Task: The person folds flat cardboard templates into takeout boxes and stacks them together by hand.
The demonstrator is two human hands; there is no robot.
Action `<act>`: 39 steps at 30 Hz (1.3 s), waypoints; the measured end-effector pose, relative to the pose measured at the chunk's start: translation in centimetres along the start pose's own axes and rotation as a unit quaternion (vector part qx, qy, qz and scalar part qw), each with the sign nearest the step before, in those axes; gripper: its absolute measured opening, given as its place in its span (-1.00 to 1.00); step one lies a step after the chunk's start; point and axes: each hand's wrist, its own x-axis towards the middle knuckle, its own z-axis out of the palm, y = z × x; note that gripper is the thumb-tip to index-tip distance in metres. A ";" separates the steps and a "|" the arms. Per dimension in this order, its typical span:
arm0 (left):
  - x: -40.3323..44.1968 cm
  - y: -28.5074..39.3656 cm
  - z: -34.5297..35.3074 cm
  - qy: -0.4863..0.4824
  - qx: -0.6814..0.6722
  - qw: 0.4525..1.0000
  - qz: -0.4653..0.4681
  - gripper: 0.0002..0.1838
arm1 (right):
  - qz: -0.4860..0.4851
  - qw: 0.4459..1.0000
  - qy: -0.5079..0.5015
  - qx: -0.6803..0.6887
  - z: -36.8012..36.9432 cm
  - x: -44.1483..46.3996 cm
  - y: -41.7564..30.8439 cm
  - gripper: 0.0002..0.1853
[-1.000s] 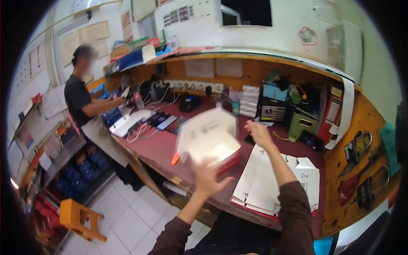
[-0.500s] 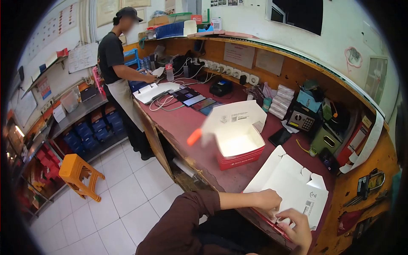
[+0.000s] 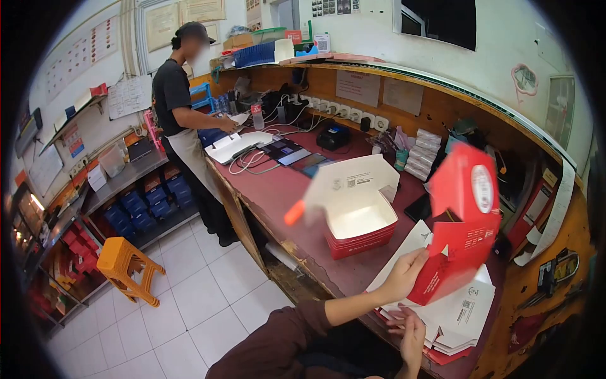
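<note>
A flat red carton (image 3: 464, 234) with a white oval print is raised at an angle over the right part of the counter, with my left hand (image 3: 406, 276) gripping its lower left edge. Below that, my right hand (image 3: 410, 330) is near the front edge of a stack of flat white-and-red cartons (image 3: 470, 309), its fingers apart and holding nothing. To the left stands a group of nested red boxes (image 3: 363, 240), white inside, with the top one's lid raised.
A co-worker (image 3: 180, 107) stands at the counter's far left end. Phones (image 3: 293, 156) and cables lie on the counter (image 3: 271, 208). A safe, bins and folders line the right back. An orange stool (image 3: 129, 271) is on the tiled floor.
My left hand has lifted a red carton off the flat stack and up to the right. My right hand has moved left, away from the stack's right part. The nested boxes remain on the counter.
</note>
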 end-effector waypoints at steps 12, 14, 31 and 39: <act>-2.2 2.0 -0.9 -0.263 0.237 0.922 -0.158 -0.54 | -0.089 0.808 -0.031 0.582 -7.5 -3.8 -3.2 -0.66; -3.5 2.0 0.5 -0.227 0.309 0.915 -0.127 -0.58 | -0.241 0.938 0.141 0.206 -3.8 -3.8 -6.7 -0.68; -6.7 -3.0 1.1 -0.174 0.242 0.951 0.083 -0.28 | -0.175 0.856 0.110 0.474 -2.8 -3.0 4.9 -0.64; -6.5 -0.1 -0.9 -0.227 0.024 0.973 -0.018 -0.42 | -0.211 0.830 0.107 0.505 -1.3 -2.9 -3.7 -0.83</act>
